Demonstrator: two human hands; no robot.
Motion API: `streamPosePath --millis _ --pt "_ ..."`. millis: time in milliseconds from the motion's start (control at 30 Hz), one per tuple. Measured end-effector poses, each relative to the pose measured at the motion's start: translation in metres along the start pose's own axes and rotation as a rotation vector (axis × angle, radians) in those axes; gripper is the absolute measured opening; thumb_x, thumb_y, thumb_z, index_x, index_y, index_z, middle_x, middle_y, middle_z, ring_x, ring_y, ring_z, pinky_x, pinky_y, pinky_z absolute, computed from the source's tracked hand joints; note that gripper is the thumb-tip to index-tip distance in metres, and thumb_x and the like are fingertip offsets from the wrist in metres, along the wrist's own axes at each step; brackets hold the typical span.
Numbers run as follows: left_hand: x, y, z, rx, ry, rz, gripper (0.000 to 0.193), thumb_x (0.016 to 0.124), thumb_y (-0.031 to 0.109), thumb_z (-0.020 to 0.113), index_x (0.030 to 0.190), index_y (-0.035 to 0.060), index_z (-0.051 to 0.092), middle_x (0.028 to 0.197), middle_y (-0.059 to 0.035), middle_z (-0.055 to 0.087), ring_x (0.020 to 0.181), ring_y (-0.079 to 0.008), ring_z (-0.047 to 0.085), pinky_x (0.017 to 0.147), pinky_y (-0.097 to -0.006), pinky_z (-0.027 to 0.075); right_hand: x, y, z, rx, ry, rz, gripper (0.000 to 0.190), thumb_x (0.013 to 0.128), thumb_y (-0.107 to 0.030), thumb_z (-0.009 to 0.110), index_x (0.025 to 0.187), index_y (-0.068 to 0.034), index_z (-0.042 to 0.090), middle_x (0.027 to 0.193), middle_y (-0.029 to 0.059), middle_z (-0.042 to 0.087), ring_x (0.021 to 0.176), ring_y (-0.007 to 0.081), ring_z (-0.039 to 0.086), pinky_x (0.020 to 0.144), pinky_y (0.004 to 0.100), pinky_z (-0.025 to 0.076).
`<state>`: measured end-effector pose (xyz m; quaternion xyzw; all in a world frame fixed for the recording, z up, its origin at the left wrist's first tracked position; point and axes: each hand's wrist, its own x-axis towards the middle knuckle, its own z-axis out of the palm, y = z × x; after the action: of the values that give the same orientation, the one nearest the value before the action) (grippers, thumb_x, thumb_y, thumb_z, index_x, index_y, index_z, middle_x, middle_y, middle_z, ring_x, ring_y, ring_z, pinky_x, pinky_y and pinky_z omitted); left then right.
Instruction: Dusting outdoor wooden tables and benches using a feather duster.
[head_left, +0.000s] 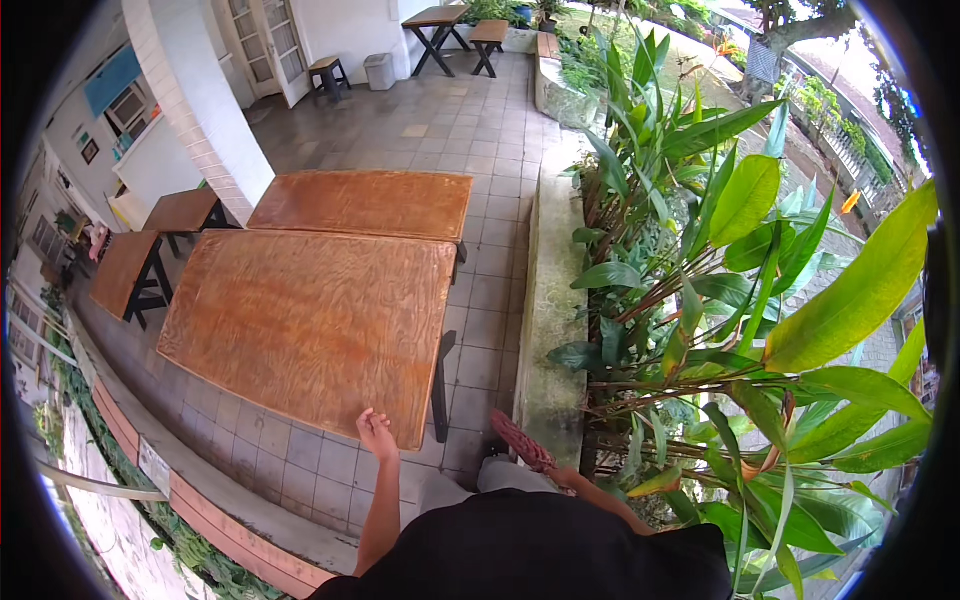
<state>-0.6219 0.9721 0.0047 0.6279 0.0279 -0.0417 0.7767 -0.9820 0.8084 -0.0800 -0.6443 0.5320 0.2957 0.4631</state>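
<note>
My left hand (377, 435) is over the near corner of a brown wooden table (315, 315), its fingers loosely bent and holding nothing; whether it touches the wood I cannot tell. Low on my right side, my right hand (564, 478) is closed around one end of a dark red, ridged object (523, 442), perhaps a cloth or duster. That object extends over the edge of a low concrete planter wall (551, 322). The tabletop has a worn, streaked grain and dark legs.
A second wooden table (364, 204) adjoins the far side. Two smaller tables or benches (124, 274) (182, 210) stand left, near a white pillar (199, 105). Broad-leaved plants (750, 300) fill the planter at right. A ledge (247, 495) curves along the lower left.
</note>
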Motion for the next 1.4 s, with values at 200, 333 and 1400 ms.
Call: streamPosePath --millis 200,333,1400 --pt "0.001 -0.001 0.098 0.179 -0.227 -0.138 0.013 0.078 0.007 0.042 0.091 0.0046 0.044 0.074 -0.0041 0.048 0.061 -0.0085 0.047 0.053 -0.0182 0.039 0.008 -0.014 -0.042 0.183 -0.029 0.039 0.064 0.068 -0.057 0.039 0.057 0.005 0.049 0.051 0.012 0.047 0.047 0.0221 0.047 0.049 0.035 0.037" --pt "0.015 0.001 0.139 0.218 -0.386 -0.205 0.014 0.078 0.01 0.044 0.092 0.0062 0.045 0.069 -0.0032 0.05 0.059 -0.0076 0.047 0.05 -0.0169 0.037 0.016 -0.035 -0.066 0.338 0.028 0.088 0.065 0.068 -0.058 0.04 0.054 0.005 0.048 0.05 0.0119 0.047 0.042 0.0209 0.046 0.042 0.0342 0.036" --pt "0.278 -0.119 0.645 0.422 -0.565 -0.63 0.017 0.074 0.025 0.048 0.079 0.009 0.052 0.069 0.0 0.055 0.055 -0.0056 0.048 0.049 -0.0178 0.036 0.324 -0.317 -0.477 0.371 0.377 0.026 0.058 0.07 -0.048 0.041 0.062 0.008 0.054 0.056 0.0216 0.052 0.058 0.031 0.056 0.053 0.0371 0.043"
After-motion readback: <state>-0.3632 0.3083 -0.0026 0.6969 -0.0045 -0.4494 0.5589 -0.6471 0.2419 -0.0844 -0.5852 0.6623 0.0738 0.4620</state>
